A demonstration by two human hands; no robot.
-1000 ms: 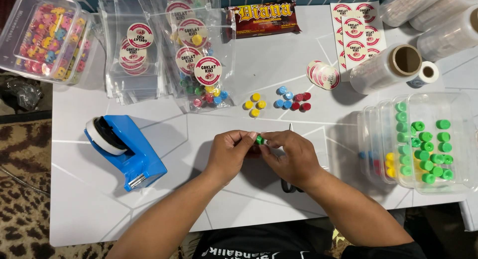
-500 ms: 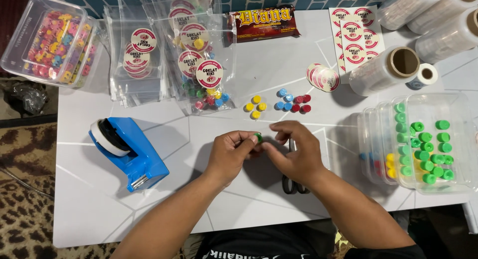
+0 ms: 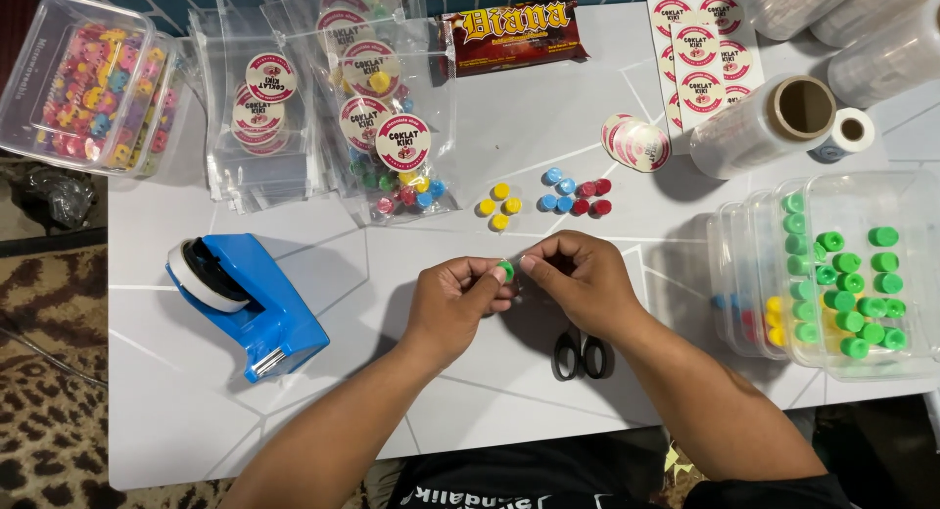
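Head view: both hands meet above the white surface [image 3: 196,411]. Left hand [image 3: 455,303] pinches a small green cap [image 3: 505,270] at its fingertips; right hand [image 3: 583,279] is closed beside it, fingertips near the cap, contact unclear. Black scissors [image 3: 582,355] lie beneath the right wrist. Blue tape dispenser [image 3: 250,303] stands well to the left.

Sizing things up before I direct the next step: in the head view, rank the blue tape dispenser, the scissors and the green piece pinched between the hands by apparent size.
1. Blue tape dispenser, clearly largest.
2. Scissors, only the black handles show; the hands hide the rest.
3. Green piece, smallest, pinched between left hand and right hand.
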